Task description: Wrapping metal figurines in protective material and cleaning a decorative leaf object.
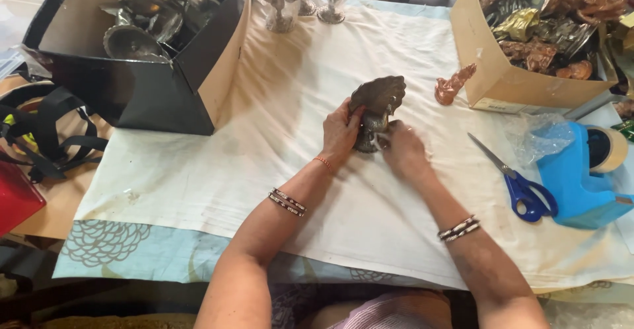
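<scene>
Left hand point(341, 133) wrapped round left side of dark metal figurine point(376, 108), fingers curled on it. Right hand point(404, 150) closed against figurine's lower right, fingertips pressing base; motion blur hides exact grip. Figurine stands upright on cream cloth point(290, 104) at centre of worktop, fan-shaped top above both hands. Blue-handled scissors point(518, 180) lie right of right hand, blue tape dispenser point(578, 177) just beyond. Small copper figure point(452, 86) lies beside cardboard box point(508, 81) of metal pieces. Black box point(142, 88) of metalware far left.
</scene>
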